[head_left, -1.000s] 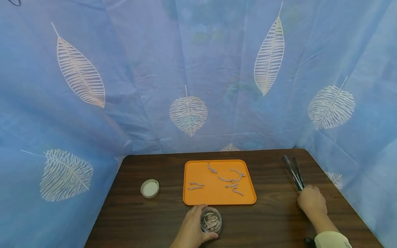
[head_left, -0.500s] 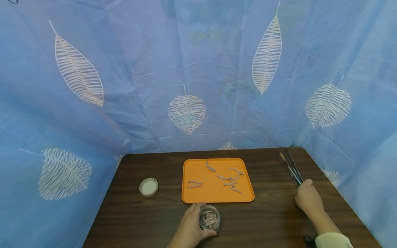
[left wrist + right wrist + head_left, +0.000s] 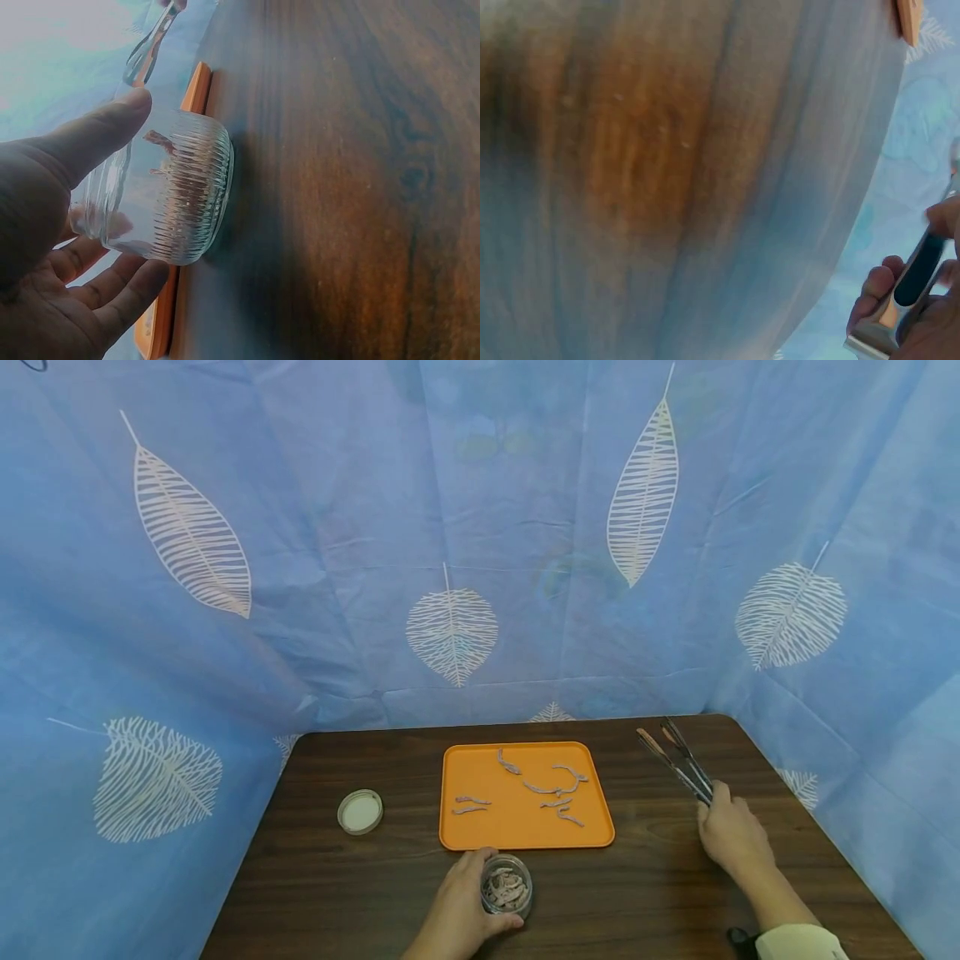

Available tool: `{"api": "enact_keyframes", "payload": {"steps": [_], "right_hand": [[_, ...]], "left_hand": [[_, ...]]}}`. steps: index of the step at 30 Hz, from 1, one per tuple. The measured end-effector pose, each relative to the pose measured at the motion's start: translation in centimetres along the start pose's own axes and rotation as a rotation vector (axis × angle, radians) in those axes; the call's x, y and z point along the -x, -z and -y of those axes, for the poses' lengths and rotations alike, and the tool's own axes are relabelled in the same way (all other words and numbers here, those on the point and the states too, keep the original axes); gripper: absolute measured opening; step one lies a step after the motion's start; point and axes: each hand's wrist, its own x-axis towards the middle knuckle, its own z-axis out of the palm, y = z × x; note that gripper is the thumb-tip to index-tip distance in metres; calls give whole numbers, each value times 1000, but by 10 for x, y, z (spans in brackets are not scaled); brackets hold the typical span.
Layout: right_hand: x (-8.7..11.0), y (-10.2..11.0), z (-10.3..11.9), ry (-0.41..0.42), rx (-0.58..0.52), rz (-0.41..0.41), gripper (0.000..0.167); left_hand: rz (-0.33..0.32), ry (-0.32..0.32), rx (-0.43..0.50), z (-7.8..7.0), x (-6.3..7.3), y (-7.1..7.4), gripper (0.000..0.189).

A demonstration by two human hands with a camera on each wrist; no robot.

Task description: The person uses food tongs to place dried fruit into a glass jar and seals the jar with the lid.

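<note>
My left hand [image 3: 461,906] holds a clear glass jar [image 3: 528,893] around its left side, in front of the tray. Ribbed glass walls show in the left wrist view, with the thumb above and fingers below. Pale brown dried strips [image 3: 506,888] lie inside the lidless jar. At the right, my right hand [image 3: 735,833] grips metal tongs [image 3: 922,266] by their handle end. The tongs' two arms are spread apart and point to the far left, nothing between them. An orange tray [image 3: 517,837] bears several thin greyish strips, spread loosely.
A round lid [image 3: 360,812] lies on the dark wooden table [image 3: 315,893] left of the tray. Behind and beside the table hangs a blue curtain [image 3: 360,527] with white leaf prints.
My right hand has lifted the tongs and swung them leftward, and their arms have spread wider. The left hand stays on the jar. Slight head motion shifts the view.
</note>
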Motion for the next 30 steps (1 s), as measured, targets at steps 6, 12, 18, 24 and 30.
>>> {"api": "enact_keyframes", "payload": {"steps": [6, 12, 18, 24, 30], "right_hand": [[5, -4, 4, 58, 41, 11, 63], [12, -8, 14, 113, 67, -10, 46], [20, -9, 30, 181, 111, -57, 38], [24, -11, 44, 200, 139, -50, 40], [25, -16, 52, 196, 157, -27, 39]], "left_hand": [[14, 28, 14, 2, -1, -2, 97], [14, 39, 22, 3, -1, -3, 97], [8, 36, 37, 2, -2, -2, 97], [4, 37, 45, 2, -1, -1, 97], [9, 48, 48, 2, -2, -1, 97]]}}
